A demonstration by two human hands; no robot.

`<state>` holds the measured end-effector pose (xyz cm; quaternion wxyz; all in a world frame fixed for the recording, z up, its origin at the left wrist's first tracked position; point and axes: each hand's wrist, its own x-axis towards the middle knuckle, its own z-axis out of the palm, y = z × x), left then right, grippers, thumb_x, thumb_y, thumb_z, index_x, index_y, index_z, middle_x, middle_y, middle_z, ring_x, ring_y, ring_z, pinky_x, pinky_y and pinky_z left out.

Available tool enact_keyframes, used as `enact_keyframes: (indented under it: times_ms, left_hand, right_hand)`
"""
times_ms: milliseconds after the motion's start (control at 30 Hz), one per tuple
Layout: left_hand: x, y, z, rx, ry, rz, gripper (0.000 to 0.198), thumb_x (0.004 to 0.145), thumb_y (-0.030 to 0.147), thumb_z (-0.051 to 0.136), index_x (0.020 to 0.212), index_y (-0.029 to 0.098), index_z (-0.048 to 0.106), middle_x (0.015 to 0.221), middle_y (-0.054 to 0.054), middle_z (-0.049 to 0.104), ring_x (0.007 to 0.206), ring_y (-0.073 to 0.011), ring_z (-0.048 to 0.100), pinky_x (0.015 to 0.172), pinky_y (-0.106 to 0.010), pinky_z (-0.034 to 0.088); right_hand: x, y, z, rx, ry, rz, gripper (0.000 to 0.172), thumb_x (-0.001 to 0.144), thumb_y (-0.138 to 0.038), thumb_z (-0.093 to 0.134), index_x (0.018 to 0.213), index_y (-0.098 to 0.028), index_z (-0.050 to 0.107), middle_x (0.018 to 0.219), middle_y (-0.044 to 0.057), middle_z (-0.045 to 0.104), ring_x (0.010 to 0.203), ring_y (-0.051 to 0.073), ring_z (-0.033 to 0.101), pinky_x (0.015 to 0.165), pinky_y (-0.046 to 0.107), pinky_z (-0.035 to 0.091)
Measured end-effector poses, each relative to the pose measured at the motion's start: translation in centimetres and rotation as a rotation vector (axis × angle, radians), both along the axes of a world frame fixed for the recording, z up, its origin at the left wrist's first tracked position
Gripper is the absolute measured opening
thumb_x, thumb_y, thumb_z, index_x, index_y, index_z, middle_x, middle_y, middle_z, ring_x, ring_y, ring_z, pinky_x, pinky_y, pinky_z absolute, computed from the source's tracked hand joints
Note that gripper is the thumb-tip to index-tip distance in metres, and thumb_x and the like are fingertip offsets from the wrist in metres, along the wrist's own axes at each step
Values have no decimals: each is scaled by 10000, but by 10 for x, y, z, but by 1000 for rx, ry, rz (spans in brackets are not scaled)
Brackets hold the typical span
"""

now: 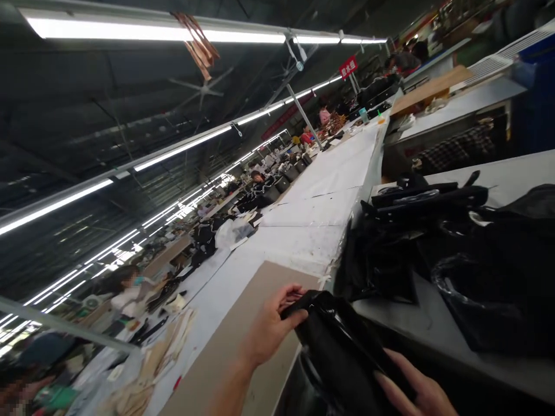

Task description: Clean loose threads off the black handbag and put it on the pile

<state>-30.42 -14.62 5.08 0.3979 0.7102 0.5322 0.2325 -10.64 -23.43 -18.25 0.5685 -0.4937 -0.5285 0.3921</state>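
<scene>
A glossy black bag (342, 346), or a bag part in leather-like material, is held between my two hands at the near edge of the table. My left hand (277, 318) grips its upper end, thumb on the near side and fingers curled round the far side. Lower down on the right, my right hand (411, 384) is closed on the bag's other side, partly cut off by the frame's bottom edge. Beneath my left forearm lies a grey-brown board (243, 323) on the white-covered table (303, 231).
On the right, a heap of black bags (468, 254) covers a side table. Cut strips and pale sheets (169, 341) lie at the left, beside a person in a light top (125, 300). A clear plastic bag (232, 231) and a metal post (303, 115) stand farther off.
</scene>
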Motion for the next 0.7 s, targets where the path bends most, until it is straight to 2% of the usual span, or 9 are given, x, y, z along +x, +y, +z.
enact_keyframes:
  times_ms: [133, 233, 367, 433, 500, 600, 700]
  left_hand:
    - [-25, -3, -47, 46, -72, 128, 355, 885, 419, 627, 1169, 209, 591, 1117, -71, 669, 1071, -256, 591, 970, -362, 447]
    - [-32, -13, -72, 0, -254, 174, 409, 946, 453, 522, 1273, 208, 500, 1201, -93, 628, 1133, -270, 559, 989, -391, 444]
    - [-25, -28, -97, -86, -415, 246, 517, 883, 422, 644, 1325, 248, 442, 1400, -93, 479, 1164, -279, 549, 977, -366, 476]
    - [-16, -35, -109, -77, -495, 334, 627, 841, 418, 698, 1365, 294, 377, 1417, -76, 462, 1133, -275, 574, 950, -361, 501]
    - [-8, -41, -122, -27, -568, 439, 678, 835, 426, 703, 1388, 313, 329, 1416, -70, 465, 1186, -281, 546, 973, -357, 488]
    - [3, -52, -140, 46, -500, 518, 648, 849, 438, 681, 1383, 280, 351, 1378, -87, 502, 1258, -287, 487, 1035, -370, 439]
    - [14, -63, -156, 246, -285, 436, 486, 871, 389, 647, 1295, 206, 495, 1299, -123, 555, 1231, -303, 497, 1050, -423, 413]
  right_hand:
    - [-10, -4, 10, -164, 57, 103, 433, 813, -502, 623, 1165, -252, 662, 1067, 54, 733, 996, 304, 685, 856, 328, 586]
    - [-13, -6, 15, -208, 44, 138, 486, 850, -508, 593, 1254, -238, 597, 1187, 63, 684, 1102, 306, 633, 935, 342, 544]
    - [-13, -3, 19, -262, -43, 209, 452, 919, -517, 492, 1283, -252, 539, 1278, 58, 628, 1181, 275, 583, 991, 318, 500]
    - [-14, 0, 18, -277, -130, 192, 473, 928, -520, 470, 1316, -250, 483, 1273, 65, 628, 1186, 265, 580, 1014, 330, 481]
    - [-17, 4, 18, -251, -231, 176, 539, 928, -506, 467, 1388, -240, 377, 1291, 75, 614, 1206, 262, 564, 1043, 359, 457]
    - [-21, 8, 25, -192, -328, 213, 642, 941, -479, 455, 1479, -243, 196, 1362, 83, 556, 1249, 253, 526, 1062, 379, 437]
    - [-24, 14, 41, -222, -292, 251, 639, 945, -522, 440, 1483, -274, 198, 1400, 73, 519, 1272, 255, 502, 1069, 393, 426]
